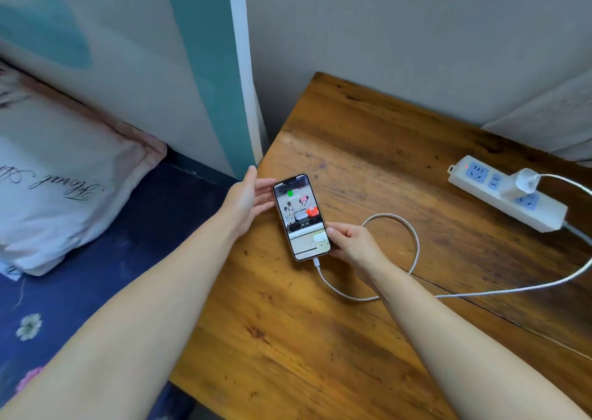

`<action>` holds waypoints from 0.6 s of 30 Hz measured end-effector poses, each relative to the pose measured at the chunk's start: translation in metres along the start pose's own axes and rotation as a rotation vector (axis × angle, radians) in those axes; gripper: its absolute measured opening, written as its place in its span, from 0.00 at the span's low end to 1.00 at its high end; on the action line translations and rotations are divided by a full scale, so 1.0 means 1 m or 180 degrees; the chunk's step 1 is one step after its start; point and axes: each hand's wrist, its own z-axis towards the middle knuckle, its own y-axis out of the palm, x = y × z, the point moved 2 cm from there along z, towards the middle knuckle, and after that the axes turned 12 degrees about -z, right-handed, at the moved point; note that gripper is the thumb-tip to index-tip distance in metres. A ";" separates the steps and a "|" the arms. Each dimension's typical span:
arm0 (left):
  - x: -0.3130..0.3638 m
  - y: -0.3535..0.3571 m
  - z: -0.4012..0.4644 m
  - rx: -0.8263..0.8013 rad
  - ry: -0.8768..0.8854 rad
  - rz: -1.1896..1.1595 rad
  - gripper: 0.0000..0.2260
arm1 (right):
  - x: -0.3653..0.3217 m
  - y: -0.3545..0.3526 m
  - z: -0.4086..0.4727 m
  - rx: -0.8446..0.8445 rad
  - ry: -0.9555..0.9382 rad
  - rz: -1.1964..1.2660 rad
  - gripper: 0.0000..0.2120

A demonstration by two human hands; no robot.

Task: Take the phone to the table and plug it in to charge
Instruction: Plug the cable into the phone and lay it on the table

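Phone (301, 217) between both hands (plugged in)

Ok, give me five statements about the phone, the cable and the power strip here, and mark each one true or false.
1. The phone lies on the wooden table with its screen lit. True.
2. The white cable is plugged into the bottom end of the phone. True.
3. The cable's other end lies loose on the table. False: it runs to a white adapter seated in the power strip.
4. The right hand grips the adapter. False: it holds the phone's lower right edge.
5. The left hand is open at the phone's upper left side. True.
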 end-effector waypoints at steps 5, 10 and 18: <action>0.003 -0.008 0.014 -0.0035 0.0049 0.0952 0.25 | 0.003 0.003 0.007 0.0063 0.0144 -0.0255 0.14; -0.001 -0.010 0.024 -0.0051 0.0093 0.1303 0.27 | -0.001 0.003 0.009 0.0160 0.0097 -0.0529 0.13; -0.009 -0.003 0.033 -0.0054 -0.0073 0.0989 0.28 | -0.016 0.000 0.007 0.0479 0.0028 -0.1378 0.13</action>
